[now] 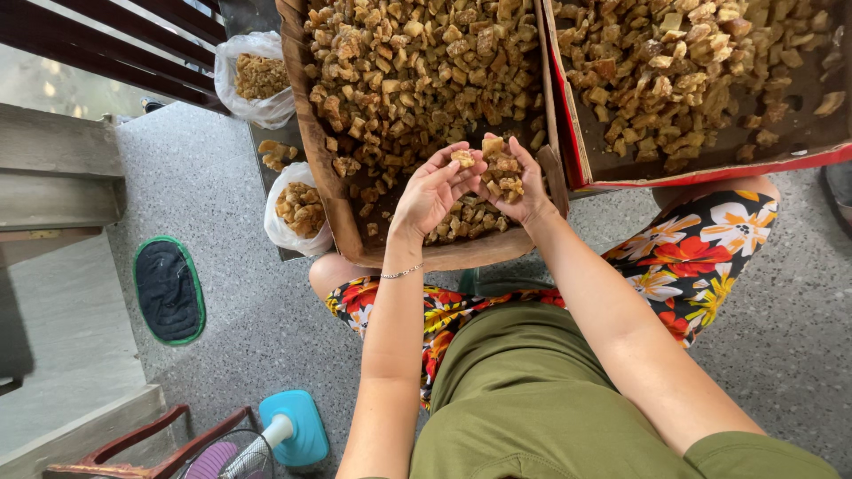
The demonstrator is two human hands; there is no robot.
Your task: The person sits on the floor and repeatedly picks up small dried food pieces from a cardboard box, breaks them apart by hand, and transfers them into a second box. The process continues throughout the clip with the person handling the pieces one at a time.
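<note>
Head view: both hands are up over the near end of the wooden tray [312, 142]. Right hand [519, 177] is cupped, grasping a small heap of golden-brown chunks [503, 168]. Left hand [432, 188] pinches one chunk [461, 158] between its fingertips, just beside the right hand's heap.

Progress, my read: early to mid. The tray under the hands is thinned only at the near end and thick with pieces farther out. The cardboard tray [710, 168] to the right of the right hand is also mostly covered.

Counts:
- 2 trays
- 2 white plastic bags, both left of the left hand and part-filled: near bag [282, 232], far bag [240, 53]
- 1 loose pile [277, 155] between the bags
- chunks: too many to count
</note>
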